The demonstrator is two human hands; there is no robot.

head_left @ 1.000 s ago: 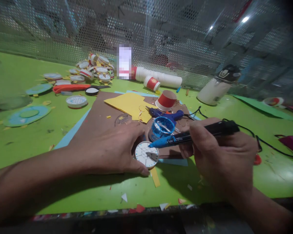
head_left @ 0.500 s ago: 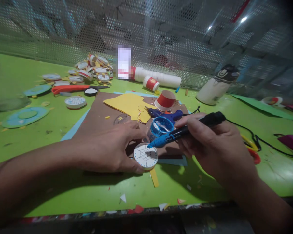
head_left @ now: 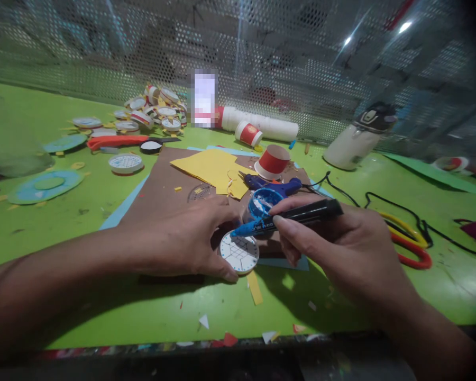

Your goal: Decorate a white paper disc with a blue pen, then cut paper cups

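My left hand point(head_left: 190, 241) grips a round white disc point(head_left: 240, 254) by its left edge, thumb in front and fingers behind. Dark lines form a pattern on the disc, and small blue dots run around its rim. My right hand point(head_left: 333, 238) is closed around a black marker point(head_left: 297, 216) smeared with blue paint towards its tip. That tip is at the disc's upper left edge; whether it touches I cannot tell. Just behind the disc stands a small paint-smeared cup point(head_left: 264, 203). A yellow paper strip point(head_left: 255, 288) pokes out below the disc.
Behind lie brown card point(head_left: 150, 198), yellow paper point(head_left: 206, 168), a blue glue gun point(head_left: 272, 185) and a red paper cup point(head_left: 273, 160). Finished-looking discs point(head_left: 158, 111) are piled back left near an orange-handled cutter point(head_left: 119, 141). Scissors point(head_left: 412, 251) are right; a white bottle point(head_left: 347, 145) stands farther back.
The marker tip has shifted left, towards the disc's upper left edge, and the marker lies flatter. My left hand still holds the disc. The whole view has moved slightly.
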